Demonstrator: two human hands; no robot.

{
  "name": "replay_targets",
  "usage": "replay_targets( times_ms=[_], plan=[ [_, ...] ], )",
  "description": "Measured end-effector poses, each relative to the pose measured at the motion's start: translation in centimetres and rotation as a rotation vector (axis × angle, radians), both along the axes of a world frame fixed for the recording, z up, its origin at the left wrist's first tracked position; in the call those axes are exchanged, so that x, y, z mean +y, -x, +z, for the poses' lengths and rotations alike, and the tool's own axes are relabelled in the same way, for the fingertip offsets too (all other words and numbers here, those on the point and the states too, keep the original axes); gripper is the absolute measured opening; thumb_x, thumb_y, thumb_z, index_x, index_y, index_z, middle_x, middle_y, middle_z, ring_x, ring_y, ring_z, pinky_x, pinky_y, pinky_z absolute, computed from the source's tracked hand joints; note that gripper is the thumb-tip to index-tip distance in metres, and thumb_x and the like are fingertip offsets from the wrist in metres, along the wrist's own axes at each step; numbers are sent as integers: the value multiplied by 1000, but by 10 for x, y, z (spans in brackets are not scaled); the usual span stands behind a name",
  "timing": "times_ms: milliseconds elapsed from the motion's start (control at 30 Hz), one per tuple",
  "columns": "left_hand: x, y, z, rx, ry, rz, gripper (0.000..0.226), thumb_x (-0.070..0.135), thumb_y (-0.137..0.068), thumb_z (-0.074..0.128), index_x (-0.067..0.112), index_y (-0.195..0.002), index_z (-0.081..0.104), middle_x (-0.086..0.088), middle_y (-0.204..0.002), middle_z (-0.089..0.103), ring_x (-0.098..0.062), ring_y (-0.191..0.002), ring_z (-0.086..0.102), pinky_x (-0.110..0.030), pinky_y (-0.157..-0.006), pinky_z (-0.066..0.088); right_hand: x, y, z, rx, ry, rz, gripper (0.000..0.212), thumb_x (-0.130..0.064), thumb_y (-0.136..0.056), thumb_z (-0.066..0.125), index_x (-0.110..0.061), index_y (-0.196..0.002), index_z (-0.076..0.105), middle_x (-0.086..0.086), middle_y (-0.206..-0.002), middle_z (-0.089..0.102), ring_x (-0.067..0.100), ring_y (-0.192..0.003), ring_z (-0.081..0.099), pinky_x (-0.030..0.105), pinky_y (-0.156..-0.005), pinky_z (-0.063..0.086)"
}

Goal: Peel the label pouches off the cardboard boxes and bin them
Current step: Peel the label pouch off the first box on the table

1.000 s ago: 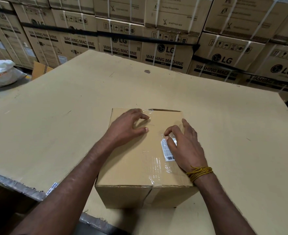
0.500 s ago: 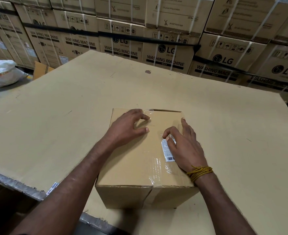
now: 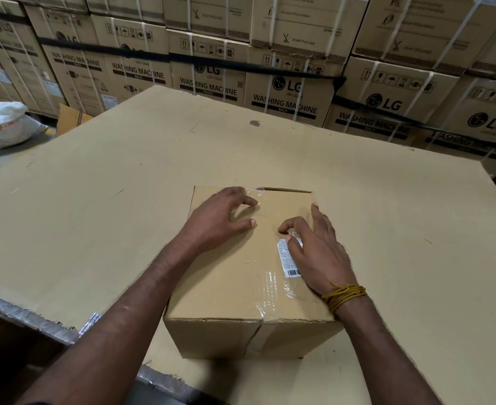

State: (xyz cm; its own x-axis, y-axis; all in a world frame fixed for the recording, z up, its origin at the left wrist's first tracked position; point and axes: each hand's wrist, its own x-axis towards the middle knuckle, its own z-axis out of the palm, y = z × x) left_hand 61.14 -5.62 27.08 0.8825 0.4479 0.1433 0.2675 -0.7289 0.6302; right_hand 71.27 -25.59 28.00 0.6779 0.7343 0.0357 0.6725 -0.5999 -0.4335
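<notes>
Now the clear plastic label pouch with a white barcode label (image 3: 289,258) is seen on the top of the small brown cardboard box (image 3: 240,276), on its right half and partly under the right hand (image 3: 318,252). Its upper edge is pinched between the curled forefinger and thumb of this hand, while the other fingers are spread. The left hand (image 3: 220,219) is pressed on the far left part of the box top with bent fingers, and nothing is held in it. The box is placed near the front edge of a wide flat cardboard sheet (image 3: 124,185). Behind it, big stacked washing machine cartons (image 3: 287,92) are seen, and a white sack (image 3: 1,124) far left.
</notes>
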Motion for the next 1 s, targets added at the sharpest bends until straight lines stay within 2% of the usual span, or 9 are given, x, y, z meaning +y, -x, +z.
replay_targets(
  times_ms=[67,200,333,467,633,767,900,1000],
  plan=[
    [0,0,0,0,-3,3,41,39,-88,71,36,-128,62,13,-149,44,-6,-130,47,-26,-98,40,-1,0,0,6,0,-7,20,-32,-104,38,-41,-119,47,-2,-165,2,15,-152,2,45,-107,33],
    [0,1,-1,-5,5,5,41,39,-88,71,36,-127,63,14,-148,44,-6,-128,48,-30,-101,43,-1,0,-1,-16,12,4,26,-33,-104,37,-43,-127,45,0,-165,2,16,-152,2,44,-107,34],
    [0,0,-2,-2,-2,1,41,39,-88,71,36,-127,62,13,-148,44,-7,-129,48,-29,-101,43,-1,0,-1,1,1,-14,18,-35,-103,38,-39,-119,47,0,-165,6,14,-152,1,44,-106,34],
    [2,0,-2,-1,-9,1,41,40,-88,71,36,-128,62,14,-148,44,-6,-129,47,-29,-101,42,-1,-2,-3,-25,1,-16,26,-37,-103,41,-35,-129,45,2,-164,10,15,-152,4,43,-104,38],
    [3,0,-4,-1,-18,-1,40,40,-88,70,36,-128,62,13,-148,44,-6,-129,47,-26,-98,41,-2,-9,-7,26,-56,-8,10,-36,-100,47,-33,-109,49,2,-160,24,14,-152,6,44,-106,39],
    [3,-1,-5,-5,-9,-5,40,41,-88,71,37,-127,62,13,-148,44,-6,-130,47,-27,-99,41,-2,-13,-12,-2,-78,19,22,-37,-100,47,-34,-121,48,1,-158,28,13,-152,8,44,-109,39],
    [3,-1,-5,-5,-9,-6,40,40,-88,71,37,-126,62,12,-148,44,-6,-130,47,-29,-102,41,-2,-14,-13,17,-108,13,11,-36,-99,49,-34,-109,50,-2,-154,36,12,-151,10,44,-108,39],
    [3,-1,-4,-6,-7,-5,40,41,-88,71,37,-126,62,13,-149,44,-6,-131,46,-30,-102,41,-3,-14,-14,5,-135,17,18,-36,-98,52,-28,-114,51,-1,-150,40,12,-151,15,37,-110,36]
  ],
)
